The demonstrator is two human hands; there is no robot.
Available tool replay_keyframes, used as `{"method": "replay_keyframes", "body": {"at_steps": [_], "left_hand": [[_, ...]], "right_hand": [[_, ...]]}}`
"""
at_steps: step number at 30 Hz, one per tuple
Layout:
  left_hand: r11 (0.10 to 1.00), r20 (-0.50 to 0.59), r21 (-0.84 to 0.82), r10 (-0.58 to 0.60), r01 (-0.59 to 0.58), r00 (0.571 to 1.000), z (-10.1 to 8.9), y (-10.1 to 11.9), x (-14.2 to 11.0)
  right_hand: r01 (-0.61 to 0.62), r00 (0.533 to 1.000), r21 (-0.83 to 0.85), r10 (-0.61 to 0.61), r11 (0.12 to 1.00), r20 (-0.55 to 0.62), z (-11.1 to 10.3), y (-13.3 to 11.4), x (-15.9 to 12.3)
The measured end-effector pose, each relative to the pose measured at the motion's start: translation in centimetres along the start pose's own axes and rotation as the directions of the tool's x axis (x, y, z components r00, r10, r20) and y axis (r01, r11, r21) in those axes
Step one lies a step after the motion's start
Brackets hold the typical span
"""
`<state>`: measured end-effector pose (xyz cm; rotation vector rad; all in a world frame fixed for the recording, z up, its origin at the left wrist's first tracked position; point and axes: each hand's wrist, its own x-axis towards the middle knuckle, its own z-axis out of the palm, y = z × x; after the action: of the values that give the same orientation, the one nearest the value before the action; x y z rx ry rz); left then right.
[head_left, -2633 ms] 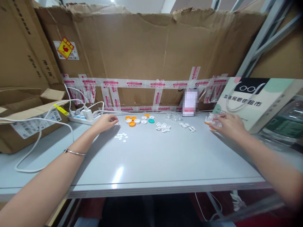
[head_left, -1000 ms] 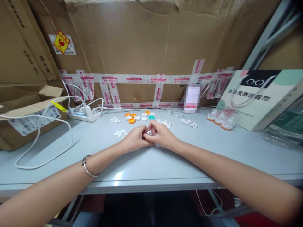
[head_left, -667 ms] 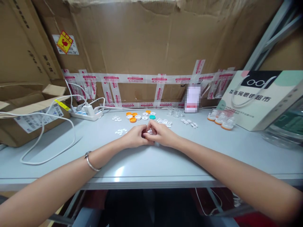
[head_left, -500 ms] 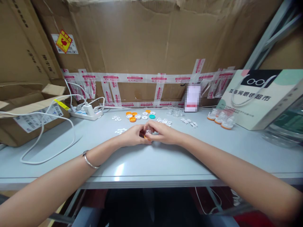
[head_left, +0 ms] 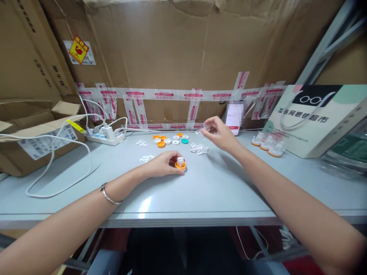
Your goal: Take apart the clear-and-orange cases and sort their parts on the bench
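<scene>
My left hand [head_left: 163, 165] rests on the grey table [head_left: 200, 191] with its fingers closed on an orange cap [head_left: 180, 165] that carries a small white insert on top. My right hand [head_left: 219, 133] is lifted over the back of the table and pinches a small clear plastic cup [head_left: 204, 127]. Below that hand lies a heap of white ring parts [head_left: 198, 149]. Loose orange, white and teal caps [head_left: 169, 140] sit in a cluster behind my left hand, with small white discs [head_left: 146, 158] to their left.
Three finished pieces with orange bases [head_left: 267, 144] stand at the right by a printed paper bag [head_left: 312, 118]. A white power strip [head_left: 104, 137] with cables lies at the back left beside a cardboard box [head_left: 31, 137]. A taped cardboard wall closes the back.
My hands were together at the table's middle over the orange cap. My right hand has since gone up and back to the clear cups and taken one, while my left hand stays on the cap.
</scene>
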<state>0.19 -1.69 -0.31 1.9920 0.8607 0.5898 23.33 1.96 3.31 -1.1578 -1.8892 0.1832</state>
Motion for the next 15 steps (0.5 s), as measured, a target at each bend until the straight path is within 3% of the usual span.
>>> {"method": "replay_keyframes", "body": {"at_steps": [3,6,9,15], "left_hand": [[1.0,0.01,0.012,0.014,-0.015,1.0,-0.1,-0.1,0.0],[0.999,0.012,0.038,0.023,-0.023,1.0,-0.1,-0.2,0.0],[0.998,0.017,0.051,0.031,-0.032,0.999,-0.1,-0.4,0.1],[0.997,0.024,0.062,0.045,-0.046,0.999,-0.2,-0.4,0.0]], "right_hand": [[-0.169,0.985,-0.276,0.173,0.946,-0.012,-0.6,4.0,1.0],[-0.1,0.987,-0.501,0.151,0.859,0.062,-0.2,6.6,1.2],[-0.036,0.992,-0.582,0.099,0.812,0.077,0.5,7.2,1.1],[-0.046,0.997,-0.65,0.073,0.759,0.015,0.9,7.1,0.8]]}}
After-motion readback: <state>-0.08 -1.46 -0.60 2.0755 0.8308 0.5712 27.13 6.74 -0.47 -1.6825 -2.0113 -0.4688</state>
